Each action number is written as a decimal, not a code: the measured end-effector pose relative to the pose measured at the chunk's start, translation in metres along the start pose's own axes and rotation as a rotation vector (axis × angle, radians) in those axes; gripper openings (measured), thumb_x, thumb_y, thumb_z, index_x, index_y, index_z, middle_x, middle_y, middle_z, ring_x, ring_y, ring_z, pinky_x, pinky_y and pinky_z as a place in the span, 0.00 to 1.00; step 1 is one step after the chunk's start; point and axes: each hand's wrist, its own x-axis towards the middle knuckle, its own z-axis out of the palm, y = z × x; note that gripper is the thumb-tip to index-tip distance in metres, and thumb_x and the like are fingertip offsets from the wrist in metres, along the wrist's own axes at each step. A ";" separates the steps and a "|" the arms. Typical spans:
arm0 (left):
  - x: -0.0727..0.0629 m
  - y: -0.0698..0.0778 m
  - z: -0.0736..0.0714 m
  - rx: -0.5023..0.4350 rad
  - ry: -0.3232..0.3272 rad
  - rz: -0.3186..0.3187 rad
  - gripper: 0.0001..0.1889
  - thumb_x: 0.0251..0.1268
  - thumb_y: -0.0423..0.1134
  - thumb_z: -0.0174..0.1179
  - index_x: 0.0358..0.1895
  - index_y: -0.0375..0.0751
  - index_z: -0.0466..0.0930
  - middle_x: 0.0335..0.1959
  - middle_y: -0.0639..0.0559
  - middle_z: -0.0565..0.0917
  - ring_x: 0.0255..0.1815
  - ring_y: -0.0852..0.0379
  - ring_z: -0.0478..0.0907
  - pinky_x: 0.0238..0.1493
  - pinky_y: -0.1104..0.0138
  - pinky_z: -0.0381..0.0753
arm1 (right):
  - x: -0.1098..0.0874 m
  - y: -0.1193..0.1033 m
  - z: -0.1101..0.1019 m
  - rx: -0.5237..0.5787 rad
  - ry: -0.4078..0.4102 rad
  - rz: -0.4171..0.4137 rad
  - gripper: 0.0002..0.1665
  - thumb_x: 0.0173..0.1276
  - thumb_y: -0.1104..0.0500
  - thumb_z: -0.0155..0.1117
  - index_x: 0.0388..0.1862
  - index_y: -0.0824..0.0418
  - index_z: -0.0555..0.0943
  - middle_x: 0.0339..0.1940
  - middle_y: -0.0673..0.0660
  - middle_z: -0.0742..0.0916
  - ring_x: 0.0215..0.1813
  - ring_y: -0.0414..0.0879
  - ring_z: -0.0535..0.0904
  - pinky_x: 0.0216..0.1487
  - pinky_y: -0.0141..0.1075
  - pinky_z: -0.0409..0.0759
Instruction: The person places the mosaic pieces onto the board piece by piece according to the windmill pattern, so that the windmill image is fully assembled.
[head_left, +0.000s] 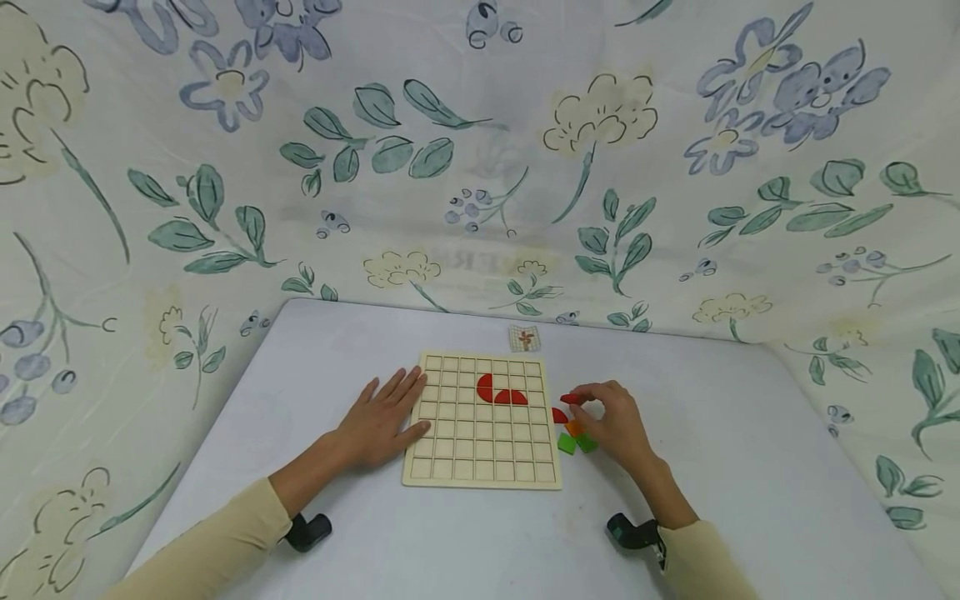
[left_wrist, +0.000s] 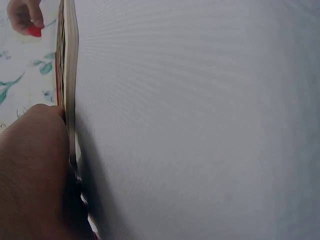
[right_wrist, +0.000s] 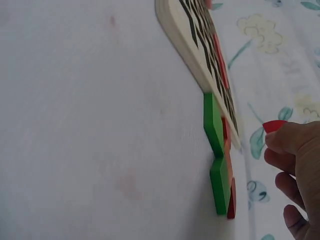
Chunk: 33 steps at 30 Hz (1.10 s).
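A wooden grid board (head_left: 465, 450) lies on the table, with several red quarter-circle pieces (head_left: 512, 397) set in its cells. My left hand (head_left: 382, 421) rests flat, fingers spread, against the board's left edge. Just past the right edge, my right hand (head_left: 618, 421) pinches a red quarter-circle piece (right_wrist: 275, 126) between thumb and index finger, held above the table. Under and beside that hand lie two green square tiles (right_wrist: 214, 125), an orange tile (head_left: 573, 427) and another red quarter-circle piece (head_left: 559, 415). Part of the orange tile is covered by neighbouring pieces or fingers.
A small card (head_left: 525, 338) with a red and orange pattern on a grid lies behind the board. The white table (head_left: 480, 542) meets a floral cloth (head_left: 480, 167) at its back and sides. Both wrists carry a black camera (head_left: 309, 532).
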 end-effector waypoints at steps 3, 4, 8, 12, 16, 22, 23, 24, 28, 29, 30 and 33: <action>0.000 0.000 0.001 0.006 0.000 -0.001 0.40 0.76 0.60 0.44 0.78 0.35 0.48 0.79 0.42 0.50 0.78 0.42 0.45 0.72 0.41 0.45 | 0.003 -0.004 0.005 0.019 -0.011 -0.018 0.12 0.59 0.66 0.75 0.42 0.58 0.86 0.36 0.50 0.86 0.42 0.48 0.77 0.42 0.45 0.77; 0.000 0.000 0.001 0.008 0.000 -0.002 0.40 0.76 0.60 0.44 0.78 0.35 0.48 0.79 0.42 0.50 0.78 0.42 0.45 0.72 0.41 0.45 | 0.004 -0.005 0.007 0.024 -0.012 -0.021 0.11 0.59 0.66 0.74 0.41 0.58 0.86 0.36 0.49 0.86 0.41 0.47 0.76 0.41 0.44 0.76; 0.001 0.000 0.002 0.007 0.000 0.000 0.40 0.76 0.60 0.44 0.78 0.34 0.49 0.79 0.41 0.50 0.78 0.41 0.45 0.71 0.41 0.45 | 0.007 -0.010 0.012 0.070 -0.012 -0.043 0.09 0.60 0.67 0.73 0.39 0.58 0.87 0.35 0.47 0.84 0.40 0.45 0.74 0.36 0.40 0.76; 0.001 -0.002 0.003 -0.008 0.006 0.010 0.40 0.76 0.59 0.44 0.78 0.34 0.49 0.79 0.41 0.50 0.78 0.41 0.45 0.71 0.40 0.45 | 0.010 -0.016 0.017 0.104 -0.018 -0.069 0.07 0.61 0.66 0.73 0.38 0.59 0.87 0.37 0.49 0.83 0.42 0.46 0.74 0.34 0.40 0.76; 0.002 -0.005 0.008 -0.027 0.006 0.011 0.41 0.76 0.61 0.42 0.78 0.35 0.48 0.79 0.42 0.48 0.79 0.42 0.43 0.72 0.41 0.41 | 0.012 -0.021 0.022 0.113 -0.032 -0.074 0.08 0.61 0.66 0.73 0.40 0.59 0.87 0.40 0.50 0.87 0.45 0.47 0.77 0.40 0.43 0.78; 0.003 -0.008 0.014 -0.027 0.012 0.008 0.41 0.76 0.63 0.40 0.79 0.37 0.47 0.80 0.44 0.48 0.79 0.43 0.42 0.72 0.42 0.40 | 0.016 -0.026 0.030 0.148 -0.066 -0.110 0.12 0.63 0.69 0.69 0.45 0.61 0.87 0.38 0.49 0.85 0.42 0.47 0.77 0.40 0.41 0.78; 0.003 -0.008 0.013 -0.030 0.014 0.011 0.41 0.76 0.62 0.41 0.79 0.36 0.47 0.79 0.43 0.48 0.79 0.43 0.42 0.72 0.41 0.41 | 0.017 -0.027 0.031 0.153 -0.071 -0.116 0.12 0.63 0.70 0.68 0.45 0.62 0.87 0.38 0.49 0.84 0.41 0.46 0.77 0.39 0.40 0.78; 0.002 -0.007 0.012 -0.028 0.013 0.011 0.41 0.76 0.62 0.41 0.78 0.36 0.47 0.79 0.43 0.48 0.79 0.42 0.43 0.72 0.41 0.41 | 0.018 -0.029 0.033 0.162 -0.075 -0.118 0.13 0.64 0.71 0.67 0.46 0.62 0.87 0.38 0.50 0.83 0.40 0.45 0.77 0.39 0.38 0.79; 0.001 -0.005 0.007 -0.022 0.022 0.022 0.40 0.76 0.60 0.44 0.78 0.33 0.50 0.78 0.40 0.51 0.78 0.40 0.45 0.71 0.40 0.44 | 0.021 -0.035 0.037 0.218 -0.099 -0.120 0.14 0.64 0.74 0.66 0.48 0.66 0.86 0.38 0.54 0.81 0.38 0.43 0.79 0.38 0.33 0.82; 0.000 -0.004 0.006 -0.017 0.023 0.021 0.40 0.76 0.59 0.45 0.78 0.33 0.50 0.78 0.40 0.51 0.78 0.40 0.46 0.71 0.40 0.45 | 0.021 -0.037 0.037 0.238 -0.107 -0.115 0.15 0.63 0.74 0.66 0.48 0.67 0.85 0.38 0.56 0.81 0.38 0.44 0.80 0.38 0.32 0.82; 0.000 -0.003 0.005 -0.006 0.021 0.018 0.40 0.76 0.59 0.44 0.78 0.34 0.50 0.78 0.41 0.51 0.78 0.41 0.46 0.71 0.40 0.45 | 0.022 -0.038 0.038 0.269 -0.117 -0.106 0.15 0.63 0.74 0.67 0.49 0.68 0.84 0.39 0.57 0.83 0.38 0.45 0.81 0.38 0.32 0.83; 0.000 -0.003 0.003 0.007 0.015 0.010 0.40 0.76 0.59 0.44 0.78 0.34 0.49 0.79 0.41 0.51 0.78 0.41 0.45 0.71 0.41 0.45 | 0.023 -0.044 0.040 0.370 -0.152 -0.039 0.16 0.62 0.74 0.68 0.49 0.69 0.84 0.39 0.59 0.86 0.39 0.47 0.84 0.38 0.33 0.83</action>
